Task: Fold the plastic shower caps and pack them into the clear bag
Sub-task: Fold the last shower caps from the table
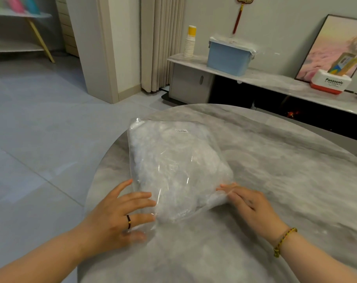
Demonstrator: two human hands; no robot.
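A clear bag (173, 166) stuffed with white, crumpled plastic shower caps lies on the grey marble table (275, 180), near its left edge. A small white label sits near the bag's far end. My left hand (120, 213), wearing a dark ring, lies with spread straight fingers against the bag's near left corner. My right hand (249, 203), with a beaded bracelet at the wrist, touches the bag's near right corner with its fingertips. No loose caps show on the table.
Beyond the table a low cabinet (275, 80) carries a blue lidded box (228, 56), a stack of paper cups (189, 43), a white and red box (328, 82) and a leaning picture (334, 43). Tiled floor lies left of the table.
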